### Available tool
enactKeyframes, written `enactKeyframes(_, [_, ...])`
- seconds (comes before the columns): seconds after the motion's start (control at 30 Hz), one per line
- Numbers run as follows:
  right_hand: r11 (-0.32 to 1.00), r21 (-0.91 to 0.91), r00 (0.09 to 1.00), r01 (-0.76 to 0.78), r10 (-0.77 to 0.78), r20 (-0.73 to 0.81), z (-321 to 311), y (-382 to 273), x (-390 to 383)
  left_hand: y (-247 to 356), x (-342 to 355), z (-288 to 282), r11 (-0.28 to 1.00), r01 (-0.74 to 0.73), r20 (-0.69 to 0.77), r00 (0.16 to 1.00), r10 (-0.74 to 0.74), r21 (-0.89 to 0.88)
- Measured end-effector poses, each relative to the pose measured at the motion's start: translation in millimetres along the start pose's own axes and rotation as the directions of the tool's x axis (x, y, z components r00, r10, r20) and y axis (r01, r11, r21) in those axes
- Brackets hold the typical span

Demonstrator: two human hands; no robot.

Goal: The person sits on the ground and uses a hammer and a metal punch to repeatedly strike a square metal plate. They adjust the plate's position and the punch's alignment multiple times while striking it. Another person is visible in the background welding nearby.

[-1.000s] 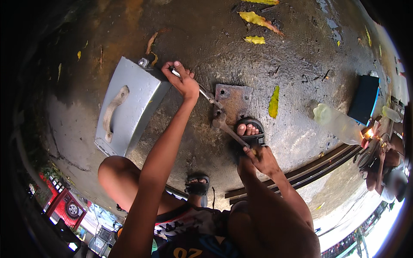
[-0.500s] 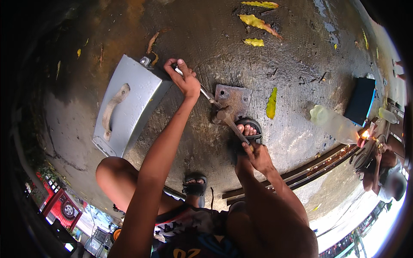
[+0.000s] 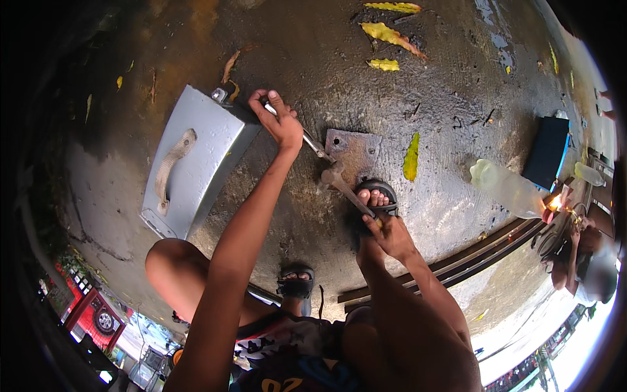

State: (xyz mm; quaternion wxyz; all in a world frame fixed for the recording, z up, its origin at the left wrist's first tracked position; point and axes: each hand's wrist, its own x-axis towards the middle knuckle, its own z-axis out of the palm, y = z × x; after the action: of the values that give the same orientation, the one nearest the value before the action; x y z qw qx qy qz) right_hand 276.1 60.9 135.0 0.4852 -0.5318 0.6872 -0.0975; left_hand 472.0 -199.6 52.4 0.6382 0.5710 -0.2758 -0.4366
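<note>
My left hand (image 3: 281, 124) is closed around a slim silver metal bar (image 3: 313, 143) that slants down to a rusty square plate (image 3: 359, 147) on the concrete. The plate has holes near its corners. In my right hand (image 3: 390, 236) is a hammer (image 3: 353, 196), gripped by its handle, its head over the plate's near left corner, close to the bar's lower end. That end is partly hidden by the hammer head. My sandaled foot (image 3: 380, 198) rests at the plate's near right corner, beside the hammer handle.
A grey metal box (image 3: 196, 150) with a rope-like handle stands at left. Yellow leaves (image 3: 392, 39) lie on the wet ground. To the right are a plastic bottle (image 3: 503, 189), a dark blue box (image 3: 547, 153), long metal bars (image 3: 457, 264) and a person (image 3: 591, 268) near a bright flame or spark.
The hammer head has shifted slightly left and its handle has tilted a little. My left hand and the bar have barely moved.
</note>
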Motion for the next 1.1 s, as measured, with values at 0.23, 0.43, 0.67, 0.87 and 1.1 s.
enactKeyframes(0.23, [0.796, 0.589, 0.987, -0.14, 0.163, 0.014, -15, -27, -10, -3, 5, -5, 0.982, -0.091, 0.015, 0.996, 0.09, 0.166])
enactKeyframes(0.43, [0.872, 0.483, 0.989, -0.076, 0.126, -0.073, -8, -9, -5, -3, 2, -3, 0.983, -0.084, 0.033, 0.996, 0.08, 0.161])
enactKeyframes(0.67, [0.94, 0.184, 0.934, -0.286, 0.23, 0.272, -2, 7, -30, -2, 3, 2, 0.991, -0.055, 0.017, 0.998, 0.053, 0.125])
enactKeyframes(0.87, [0.688, 0.615, 0.908, -0.386, 0.4, 0.122, -16, 24, -72, 5, 7, 13, 0.986, -0.053, -0.057, 0.996, 0.062, 0.156])
enactKeyframes(1.1, [0.616, 0.76, 0.847, -0.207, 0.501, -0.176, -44, 40, -77, -6, 14, 2, 0.955, -0.227, -0.16, 0.953, 0.259, 0.191])
